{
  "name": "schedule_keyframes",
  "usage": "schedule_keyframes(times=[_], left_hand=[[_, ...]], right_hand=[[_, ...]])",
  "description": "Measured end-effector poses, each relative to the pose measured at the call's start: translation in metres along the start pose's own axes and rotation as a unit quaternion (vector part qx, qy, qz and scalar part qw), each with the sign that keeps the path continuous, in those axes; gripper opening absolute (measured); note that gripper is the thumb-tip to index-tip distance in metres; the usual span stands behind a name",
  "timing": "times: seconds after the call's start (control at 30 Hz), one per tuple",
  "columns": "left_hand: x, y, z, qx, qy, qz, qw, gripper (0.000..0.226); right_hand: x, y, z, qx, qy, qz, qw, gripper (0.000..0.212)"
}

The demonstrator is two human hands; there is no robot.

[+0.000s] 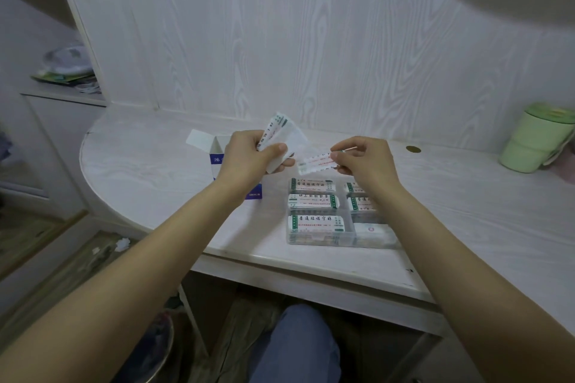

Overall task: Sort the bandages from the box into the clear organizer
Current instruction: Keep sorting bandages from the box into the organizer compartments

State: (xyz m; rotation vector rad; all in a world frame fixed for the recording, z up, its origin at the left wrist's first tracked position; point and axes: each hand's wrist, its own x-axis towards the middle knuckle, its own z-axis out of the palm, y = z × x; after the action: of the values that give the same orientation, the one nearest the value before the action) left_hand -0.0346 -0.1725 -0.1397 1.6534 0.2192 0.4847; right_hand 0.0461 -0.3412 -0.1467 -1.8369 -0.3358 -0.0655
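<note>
My left hand (249, 154) grips a fanned stack of white wrapped bandages (284, 134) above the table. My right hand (362, 160) pinches a few bandages (314, 162) by their right end, just right of the stack. Below both hands sits the clear organizer (350, 235), its compartments holding bandages with green and red print. The open blue-and-white box (217, 155) stands behind my left wrist, its flap raised; my left forearm covers part of it.
A pale green lidded container (536, 141) stands at the table's far right. A round brown cap (413, 149) sits in the tabletop behind my right hand. The table's curved front edge (280, 261) runs close to the organizer. Shelves with clutter are at left.
</note>
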Motion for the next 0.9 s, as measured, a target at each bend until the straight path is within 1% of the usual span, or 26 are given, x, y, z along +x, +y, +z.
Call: schedule_keyframes(times=[0.07,0.13,0.23,0.33,0.4,0.53,0.6,0.77,0.9], left_hand=[[0.003,0.0,-0.001,-0.013,0.001,-0.001,1.0,0.011],[0.005,-0.001,0.0,-0.021,-0.003,-0.005,1.0,0.011],[0.008,-0.004,0.003,-0.022,-0.015,-0.014,1.0,0.008],[0.008,-0.004,0.006,-0.015,-0.028,-0.012,0.999,0.012],[0.007,-0.004,0.007,-0.018,-0.037,-0.007,0.999,0.008],[0.008,-0.004,0.006,-0.022,-0.043,-0.004,0.999,0.01],[0.009,-0.004,0.005,-0.024,-0.044,-0.003,0.999,0.01],[0.01,-0.004,0.006,-0.025,-0.049,-0.003,0.998,0.012],[0.011,-0.006,0.007,-0.012,-0.053,-0.006,0.998,0.014]], right_hand=[[0.007,0.005,0.004,-0.073,0.002,0.012,0.997,0.003],[0.012,0.009,0.008,-0.136,-0.013,0.018,0.99,0.003],[0.014,0.014,0.016,-0.216,-0.031,-0.008,0.976,0.002],[0.014,0.016,0.021,-0.268,-0.055,-0.025,0.962,0.004],[0.015,0.017,0.022,-0.295,-0.081,-0.024,0.952,0.008],[0.017,0.015,0.023,-0.361,-0.122,-0.022,0.924,0.009],[0.019,0.012,0.024,-0.369,-0.137,-0.027,0.919,0.011],[0.023,0.003,0.029,-0.372,-0.216,-0.044,0.902,0.023],[0.03,0.005,0.033,-0.391,-0.238,-0.046,0.888,0.014]])
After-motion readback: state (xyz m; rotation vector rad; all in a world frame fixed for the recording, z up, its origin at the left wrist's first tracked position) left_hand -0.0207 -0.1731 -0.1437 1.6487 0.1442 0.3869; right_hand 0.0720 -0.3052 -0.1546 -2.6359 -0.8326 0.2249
